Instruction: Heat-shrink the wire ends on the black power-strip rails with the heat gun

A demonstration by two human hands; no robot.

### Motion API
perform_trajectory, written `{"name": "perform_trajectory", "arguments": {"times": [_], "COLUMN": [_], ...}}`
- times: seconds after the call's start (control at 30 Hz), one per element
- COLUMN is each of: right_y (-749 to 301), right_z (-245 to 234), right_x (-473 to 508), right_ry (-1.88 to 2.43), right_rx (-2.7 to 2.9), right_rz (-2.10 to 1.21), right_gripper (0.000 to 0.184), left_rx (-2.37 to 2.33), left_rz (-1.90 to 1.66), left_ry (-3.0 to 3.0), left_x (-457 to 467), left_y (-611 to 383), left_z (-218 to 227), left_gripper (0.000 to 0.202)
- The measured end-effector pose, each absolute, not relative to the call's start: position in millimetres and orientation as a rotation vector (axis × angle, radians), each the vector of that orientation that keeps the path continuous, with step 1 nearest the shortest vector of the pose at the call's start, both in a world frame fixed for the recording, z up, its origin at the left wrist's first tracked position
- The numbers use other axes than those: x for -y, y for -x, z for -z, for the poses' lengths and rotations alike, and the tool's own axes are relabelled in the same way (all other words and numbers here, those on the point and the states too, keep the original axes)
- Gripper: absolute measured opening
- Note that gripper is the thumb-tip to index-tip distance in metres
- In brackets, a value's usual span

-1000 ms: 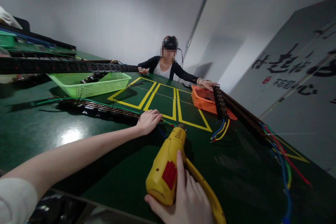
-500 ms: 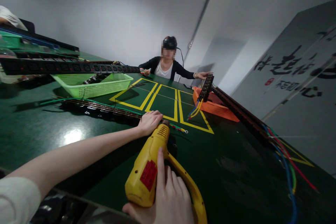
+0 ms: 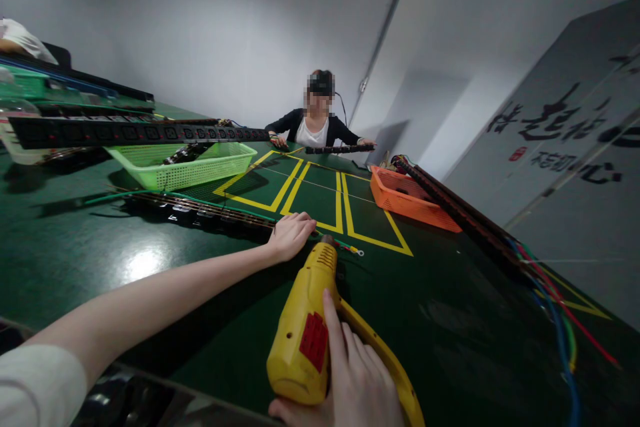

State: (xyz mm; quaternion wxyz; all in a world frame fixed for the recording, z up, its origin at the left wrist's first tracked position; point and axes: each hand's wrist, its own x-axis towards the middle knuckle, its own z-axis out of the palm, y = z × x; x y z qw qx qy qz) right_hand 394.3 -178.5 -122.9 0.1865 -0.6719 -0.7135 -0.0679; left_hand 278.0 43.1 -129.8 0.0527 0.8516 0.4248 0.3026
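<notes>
My right hand (image 3: 357, 370) is closed around a yellow heat gun (image 3: 303, 327), its index finger stretched along the body. The nozzle points away from me, at wires just right of my left hand. My left hand (image 3: 291, 237) grips the right end of a wired socket strip (image 3: 210, 211) with bare metal rails lying on the table; its fingertips are partly hidden. From under that hand a green wire (image 3: 345, 244) runs out, with red and yellow sleeves near a ring terminal (image 3: 361, 253).
A long black socket strip (image 3: 145, 132) rests over a light green basket (image 3: 185, 173). An orange basket (image 3: 415, 203) stands at right beneath another strip (image 3: 465, 230) with loose coloured wires. Opposite, a co-worker (image 3: 315, 130) holds a short strip (image 3: 337, 149). Yellow tape outlines mark the table.
The heat gun and my right hand have shifted right in view. The co-worker has moved a short strip from above the orange basket to in front of their body.
</notes>
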Motion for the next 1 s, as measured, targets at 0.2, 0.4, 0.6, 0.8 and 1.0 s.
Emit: {"name": "perform_trajectory", "arguments": {"times": [0.2, 0.4, 0.6, 0.8, 1.0], "right_y": [-424.0, -446.0, -437.2, -416.7, -383.3], "right_z": [123.7, 125.9, 129.2, 128.6, 127.7], "right_x": [185.2, 188.3, 187.4, 183.7, 176.1], "right_ry": [1.948, 1.967, 1.972, 2.001, 1.926], "right_rx": [1.985, 1.976, 1.960, 1.957, 2.000], "right_rz": [0.355, 0.530, 0.560, 0.526, 0.433], "right_gripper": [0.129, 0.124, 0.124, 0.125, 0.136], "left_rx": [-1.279, -1.268, -1.263, -1.256, -1.270], "left_rz": [-0.976, -1.007, -0.985, -0.977, -0.954], "left_ry": [-2.565, -2.522, -2.550, -2.558, -2.568], "left_x": [-42.5, -42.4, -43.0, -43.5, -44.4], "left_y": [-276.8, -277.6, -276.9, -276.8, -277.8], "left_z": [130.5, 130.5, 130.8, 131.5, 132.2], "left_gripper": [0.047, 0.048, 0.048, 0.047, 0.048]}}
